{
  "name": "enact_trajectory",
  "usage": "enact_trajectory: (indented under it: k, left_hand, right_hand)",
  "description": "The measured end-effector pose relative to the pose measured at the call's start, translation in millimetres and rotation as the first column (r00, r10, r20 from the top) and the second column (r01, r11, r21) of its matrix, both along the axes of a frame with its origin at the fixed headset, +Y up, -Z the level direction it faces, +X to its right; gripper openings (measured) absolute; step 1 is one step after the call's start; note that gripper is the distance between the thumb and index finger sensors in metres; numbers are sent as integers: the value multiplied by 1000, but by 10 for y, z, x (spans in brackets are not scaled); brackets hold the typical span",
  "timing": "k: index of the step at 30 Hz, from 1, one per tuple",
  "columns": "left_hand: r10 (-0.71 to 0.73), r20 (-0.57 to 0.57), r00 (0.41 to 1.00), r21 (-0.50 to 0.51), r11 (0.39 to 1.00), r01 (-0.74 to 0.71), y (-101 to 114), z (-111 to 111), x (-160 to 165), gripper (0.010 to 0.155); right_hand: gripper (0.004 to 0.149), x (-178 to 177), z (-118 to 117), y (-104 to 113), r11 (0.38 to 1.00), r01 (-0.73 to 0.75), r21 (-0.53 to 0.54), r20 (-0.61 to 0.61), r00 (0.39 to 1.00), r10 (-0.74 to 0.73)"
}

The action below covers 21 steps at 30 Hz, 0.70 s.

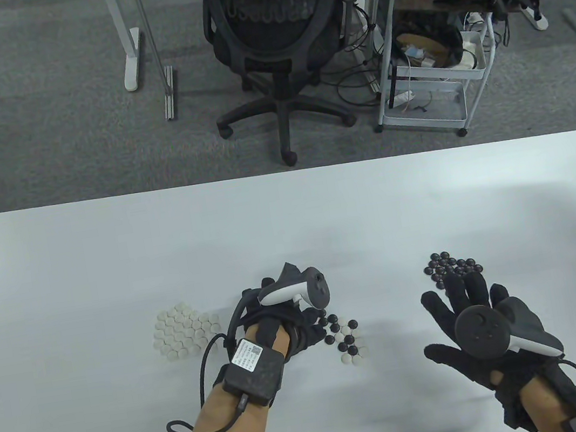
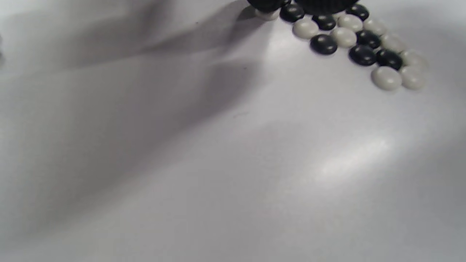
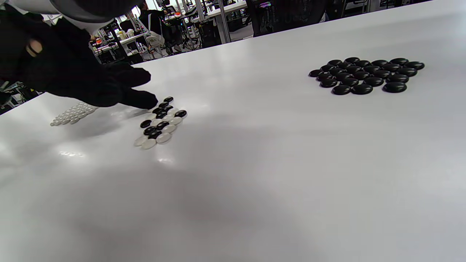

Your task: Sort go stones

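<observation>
Table view: left hand (image 1: 287,317), fingertips at the mixed stones (image 1: 347,341) mid-bench — grip indiscernible — right hand (image 1: 475,328) spread empty near the black pile (image 1: 452,267); crowded stones risk a wrong-colour pick.

On the white table (image 1: 288,216) in front of me lie three groups of Go stones: a white pile (image 1: 183,331) at left, a mixed cluster (image 1: 347,341) in the middle, a black pile (image 1: 452,267) at right.
</observation>
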<state>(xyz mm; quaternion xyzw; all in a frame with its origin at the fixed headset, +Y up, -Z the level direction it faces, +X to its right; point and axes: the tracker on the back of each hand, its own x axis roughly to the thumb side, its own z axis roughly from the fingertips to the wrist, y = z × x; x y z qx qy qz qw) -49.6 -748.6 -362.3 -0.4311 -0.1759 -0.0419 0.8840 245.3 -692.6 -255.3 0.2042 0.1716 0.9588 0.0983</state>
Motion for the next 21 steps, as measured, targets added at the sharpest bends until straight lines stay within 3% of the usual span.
enact_trajectory:
  k: [7,13,21]
  left_hand:
    - [-94,32,995,20,995,93,23,367,-485,66]
    - [-129,-41,991,12,991,130,50,703,-1085,66]
    - [-133,-187,973,8,991,136,29,805,-1623,66]
  right_hand:
    - [84,1,3,-1,1000,2,-5,-2,1000,-2]
    - [84,-14,4,-16,1000,-7,-8,-7,1000,7]
    - [84,-35,5,-28,1000,-20,-16,-7,1000,20]
